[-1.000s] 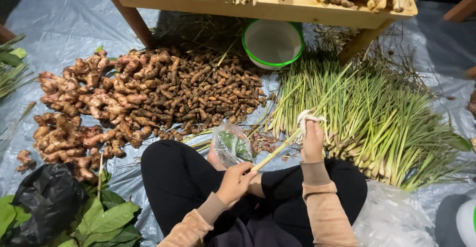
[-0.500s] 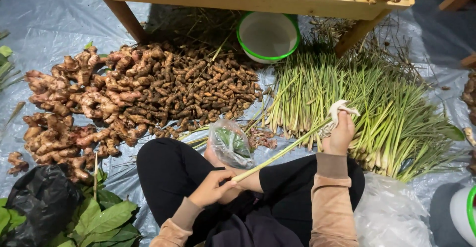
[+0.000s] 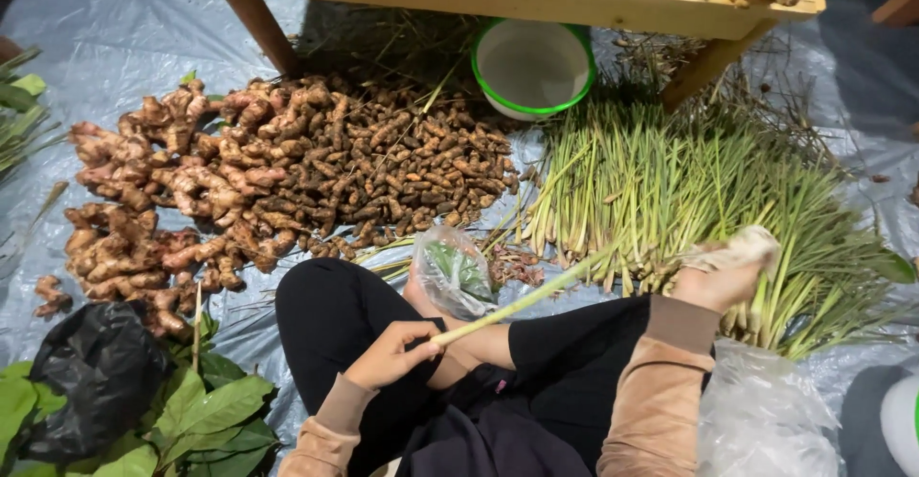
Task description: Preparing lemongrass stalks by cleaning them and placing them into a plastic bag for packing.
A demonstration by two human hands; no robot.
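Head view: a lemongrass stalk (image 3: 536, 293) was held across the lap, its thin end pinched by the closed fingers of the left hand (image 3: 391, 353). Its pale root end (image 3: 737, 247) was gripped by the right hand (image 3: 713, 281), fingers wrapped shut, above the lemongrass pile (image 3: 689, 190).

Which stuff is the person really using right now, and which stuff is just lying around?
In use:
- left hand, holding the stalk's lower end
- right hand, at its far end with a pale cloth
- lemongrass stalk

Lying about:
- lemongrass pile
- ginger roots
- small brown roots
- green-rimmed bowl
- black bag
- green leaves
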